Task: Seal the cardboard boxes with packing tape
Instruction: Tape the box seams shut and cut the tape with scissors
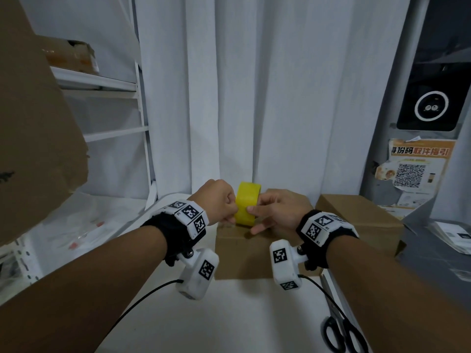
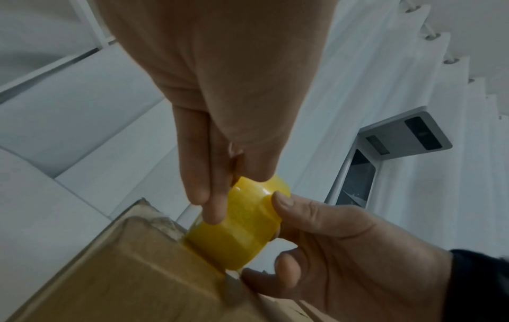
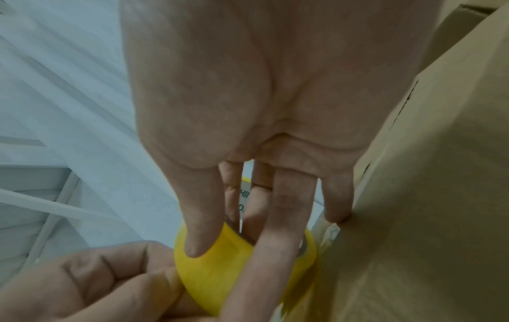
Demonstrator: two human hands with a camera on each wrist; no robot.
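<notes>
We hold a yellow roll of tape (image 1: 247, 203) upright between both hands, its lower edge touching the top of a cardboard box (image 1: 242, 253) near the box's far left corner. Our left hand (image 1: 216, 200) has its fingers curled, pinching the roll's left side with the fingertips (image 2: 212, 209) on the yellow outer band. Our right hand (image 1: 280, 210) grips the roll from the right: the thumb (image 3: 201, 228) lies on the outer band, and in the right wrist view other fingers reach through the core, while the little finger touches the cardboard. Whether a free end of tape has been lifted we cannot tell.

The box stands on a white desk (image 1: 229, 322) in front of a white curtain (image 1: 267, 85). A second cardboard box (image 1: 362, 217) stands just beside it on the right. Black-handled scissors (image 1: 339, 332) lie on the desk near our right forearm. To the left stands a white shelf (image 1: 112, 85) with a battered carton on it.
</notes>
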